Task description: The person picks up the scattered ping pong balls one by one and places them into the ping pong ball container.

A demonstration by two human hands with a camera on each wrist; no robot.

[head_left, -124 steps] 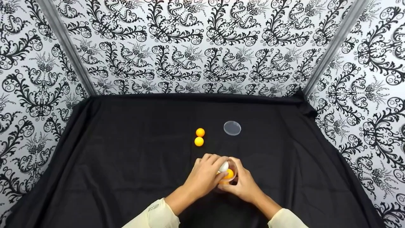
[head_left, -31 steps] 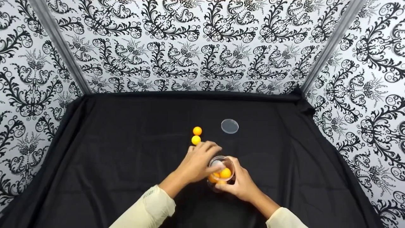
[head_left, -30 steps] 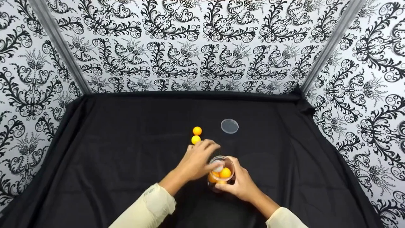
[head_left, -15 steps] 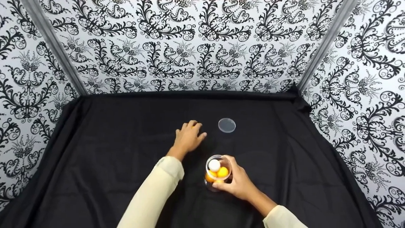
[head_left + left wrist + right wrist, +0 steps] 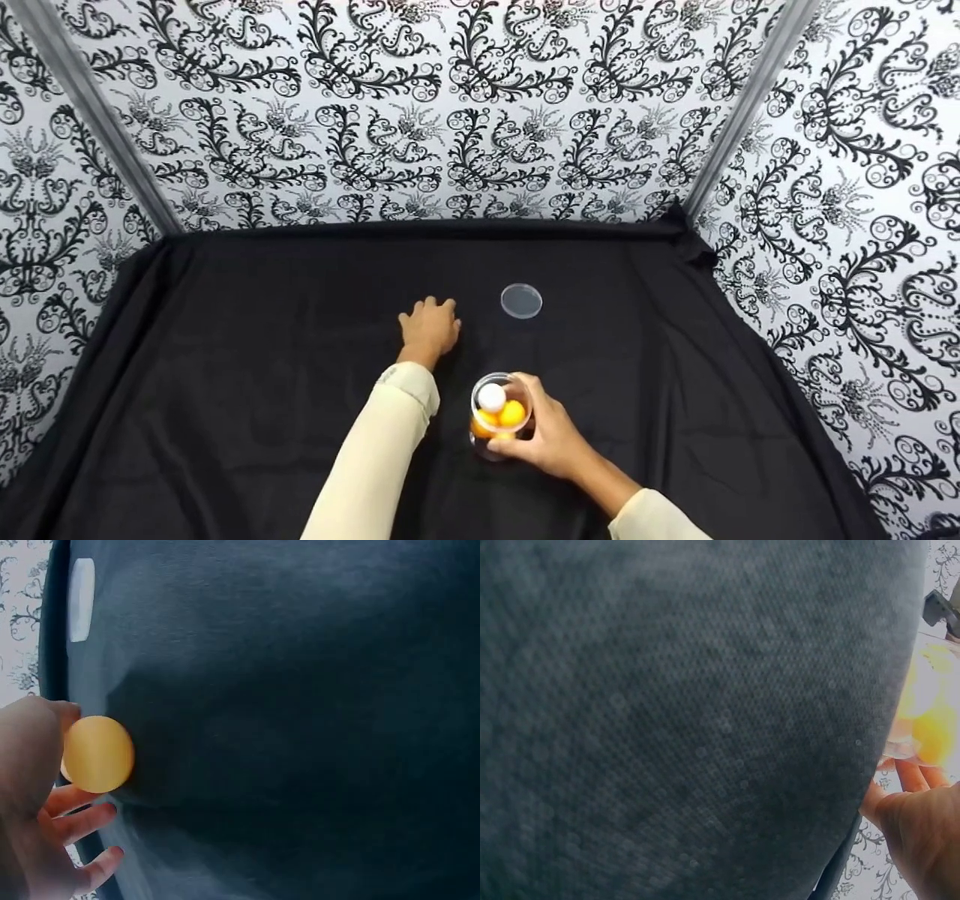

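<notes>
My right hand [image 5: 547, 435] grips a clear plastic jar [image 5: 501, 376] from its right side, tilted with its mouth toward the head camera. Inside sit a white ping-pong ball [image 5: 492, 397] and several orange ping-pong balls [image 5: 512, 413]. My left hand [image 5: 431, 330] reaches forward to the cloth, its back hiding what lies beneath in the head view. The left wrist view shows an orange ping-pong ball [image 5: 97, 754] between its thumb and index finger, the other fingers spread below. An orange sliver shows behind that ball. Bright and washed out, the jar's balls [image 5: 934, 731] appear in the right wrist view.
A round clear lid [image 5: 521, 301] lies flat on the black cloth [image 5: 300, 390], right of my left hand. Patterned white-and-black panels [image 5: 420, 112] stand behind and at both sides of the table.
My left hand has left the jar's mouth, uncovering the white ball inside, and moved forward over the two loose orange balls. My right hand still grips the jar. The whole head view has shifted slightly.
</notes>
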